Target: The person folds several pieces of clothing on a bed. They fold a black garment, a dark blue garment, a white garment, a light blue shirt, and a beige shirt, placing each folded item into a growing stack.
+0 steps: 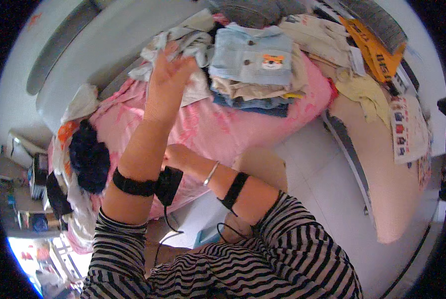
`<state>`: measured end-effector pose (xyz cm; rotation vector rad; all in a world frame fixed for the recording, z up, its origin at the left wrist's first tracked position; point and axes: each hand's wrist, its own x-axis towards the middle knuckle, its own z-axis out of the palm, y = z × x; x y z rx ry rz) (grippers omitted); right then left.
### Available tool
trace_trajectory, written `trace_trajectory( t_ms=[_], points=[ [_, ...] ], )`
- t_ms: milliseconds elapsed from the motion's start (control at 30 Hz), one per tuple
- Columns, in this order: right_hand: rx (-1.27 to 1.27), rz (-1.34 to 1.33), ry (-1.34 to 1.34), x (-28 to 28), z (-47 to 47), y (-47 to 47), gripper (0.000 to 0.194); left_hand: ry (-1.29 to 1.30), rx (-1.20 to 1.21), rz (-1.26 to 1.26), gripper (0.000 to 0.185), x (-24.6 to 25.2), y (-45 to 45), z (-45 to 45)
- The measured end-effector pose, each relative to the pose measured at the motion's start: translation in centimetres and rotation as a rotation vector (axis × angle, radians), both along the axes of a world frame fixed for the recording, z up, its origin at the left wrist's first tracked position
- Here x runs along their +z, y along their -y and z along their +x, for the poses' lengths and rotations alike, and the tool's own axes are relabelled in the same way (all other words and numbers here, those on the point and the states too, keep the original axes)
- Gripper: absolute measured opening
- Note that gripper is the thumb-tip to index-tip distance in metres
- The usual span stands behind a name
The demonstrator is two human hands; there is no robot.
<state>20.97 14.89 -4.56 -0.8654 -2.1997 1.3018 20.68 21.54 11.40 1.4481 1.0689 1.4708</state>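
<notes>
My left hand is blurred and stretched out over a loose heap of white and grey clothes, fingers apart and nothing seen in them. Close to it on the right stands a stack of folded clothes. A light blue buttoned garment with a tiger-face patch tops the stack, above beige clothing and blue denim. My right hand is low over the pink patterned bedspread, its fingers mostly hidden behind my left forearm, so its grip does not show.
Dark navy clothing lies at the left edge, near white and orange fabric. On the right are a beige surface, a pale yellow garment, an orange printed bag and a printed white bag. A black cable hangs from my left armband.
</notes>
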Motion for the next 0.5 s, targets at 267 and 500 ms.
trace_trajectory(
  t_ms=[267,500],
  points=[
    [-0.094,-0.002,-0.092,2.0,1.1,1.0,0.031,-1.025,0.337,0.152,0.072,-2.0,-2.7,-8.1],
    [-0.019,-0.045,-0.024,2.8,1.9,0.3,0.031,-0.97,0.264,0.034,0.095,-6.7,-7.8,-10.0]
  ],
)
